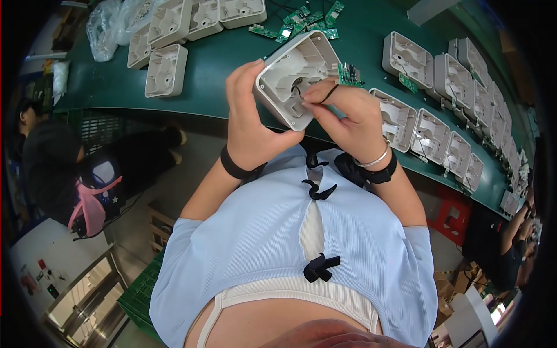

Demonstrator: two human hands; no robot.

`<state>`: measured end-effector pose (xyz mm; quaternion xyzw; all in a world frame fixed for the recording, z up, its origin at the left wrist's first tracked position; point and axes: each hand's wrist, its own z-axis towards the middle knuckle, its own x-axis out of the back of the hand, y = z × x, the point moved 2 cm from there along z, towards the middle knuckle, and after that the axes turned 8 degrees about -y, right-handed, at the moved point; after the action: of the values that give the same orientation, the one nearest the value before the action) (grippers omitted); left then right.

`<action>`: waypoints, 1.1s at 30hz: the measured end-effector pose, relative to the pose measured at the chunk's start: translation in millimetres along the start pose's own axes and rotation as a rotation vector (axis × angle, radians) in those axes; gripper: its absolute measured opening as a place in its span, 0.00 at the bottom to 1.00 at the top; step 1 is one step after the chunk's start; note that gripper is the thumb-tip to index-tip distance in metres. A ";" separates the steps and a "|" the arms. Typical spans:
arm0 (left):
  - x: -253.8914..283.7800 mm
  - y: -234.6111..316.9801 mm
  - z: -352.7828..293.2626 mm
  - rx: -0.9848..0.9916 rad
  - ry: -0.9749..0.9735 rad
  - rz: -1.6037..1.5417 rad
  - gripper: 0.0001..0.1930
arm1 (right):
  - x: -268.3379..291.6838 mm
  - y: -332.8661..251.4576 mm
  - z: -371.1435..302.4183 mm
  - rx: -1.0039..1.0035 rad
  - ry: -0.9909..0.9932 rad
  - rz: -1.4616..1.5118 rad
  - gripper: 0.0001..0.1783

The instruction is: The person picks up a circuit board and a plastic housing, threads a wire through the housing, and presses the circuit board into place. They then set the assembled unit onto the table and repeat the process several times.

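Observation:
My left hand (248,119) grips a light-grey plastic housing (284,65) by its left side and near edge, holding it tilted with its open side towards me at the table's near edge. With thumb and fingers pinched, my right hand (355,116) holds a thin black cable (329,94) at the housing's inside. Part of this cable shows at a round hole in the housing's floor; the rest is hidden by my fingers. Just beyond my right knuckles is a green circuit board (348,74), which looks joined to the cable.
Loose circuit boards (297,22) lie on the green table (217,78) beyond the housing. More grey housings (166,71) sit at the left near clear plastic bags (104,32). Rows of housings (430,134) fill the right. Other people are at both sides.

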<state>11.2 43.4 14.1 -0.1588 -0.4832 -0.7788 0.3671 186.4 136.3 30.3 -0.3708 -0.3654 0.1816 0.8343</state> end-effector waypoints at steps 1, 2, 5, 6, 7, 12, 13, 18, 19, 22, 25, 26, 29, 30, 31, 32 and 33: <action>-1.2 -0.6 -0.2 -0.004 -0.004 -0.026 0.55 | -1.9 -2.1 0.5 -0.041 0.052 -0.023 0.08; -2.4 -1.1 -0.3 -0.008 -0.008 -0.052 0.55 | -3.6 -3.9 0.7 -0.082 0.105 -0.045 0.08; -5.1 -3.0 -1.0 -0.006 -0.005 -0.065 0.55 | -5.6 -4.3 0.0 -0.166 0.130 0.007 0.08; -5.5 -3.5 -1.3 -0.005 -0.002 -0.073 0.55 | -6.7 -3.6 -0.1 -0.207 0.102 0.082 0.09; -5.8 -3.9 -1.6 -0.005 -0.003 -0.075 0.55 | -7.5 -2.8 -0.5 -0.248 0.074 0.156 0.09; -8.7 -4.2 -1.8 -0.003 -0.023 -0.130 0.56 | -7.9 5.5 -2.5 -0.094 0.126 -0.066 0.07; -9.6 -4.1 -1.5 -0.002 -0.033 -0.154 0.56 | -7.6 4.5 -1.7 -0.096 0.099 -0.158 0.07; -9.6 -14.5 -1.9 0.063 -0.058 -0.257 0.55 | -3.6 4.8 -1.2 -0.071 0.087 -0.280 0.09; -8.0 -15.4 -1.7 0.060 -0.058 -0.261 0.55 | -2.2 5.2 -1.5 -0.056 0.107 -0.245 0.10; -1.9 -15.4 -4.0 0.082 -0.102 -0.275 0.55 | 6.8 1.8 -2.4 -0.201 0.269 -0.094 0.12; 0.5 -13.7 -3.7 0.090 -0.153 -0.257 0.55 | 16.0 2.2 5.5 -0.203 0.304 -0.137 0.14; 0.7 -13.1 -3.8 0.094 -0.180 -0.248 0.55 | 18.2 2.8 10.1 -0.133 0.257 -0.256 0.14; 0.9 -11.9 -4.6 0.112 -0.201 -0.281 0.55 | 21.4 5.2 13.8 -0.055 0.179 -0.329 0.16; 1.1 -12.5 -4.3 0.121 -0.210 -0.295 0.56 | 22.0 6.4 14.5 -0.044 0.150 -0.281 0.17; 1.9 -13.9 -4.6 0.121 -0.210 -0.295 0.56 | 22.5 7.2 14.6 -0.032 0.120 -0.234 0.18; 3.1 -16.7 -5.8 0.141 -0.204 -0.286 0.56 | 23.7 6.9 12.9 -0.033 0.120 -0.234 0.18; 3.8 -19.5 -7.2 0.160 -0.197 -0.277 0.56 | 24.2 6.1 9.7 -0.049 0.080 -0.164 0.18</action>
<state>-4.8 40.7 0.6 -0.1364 -0.5945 -0.7616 0.2189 195.1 158.9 41.7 -0.3670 -0.3652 0.0887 0.8509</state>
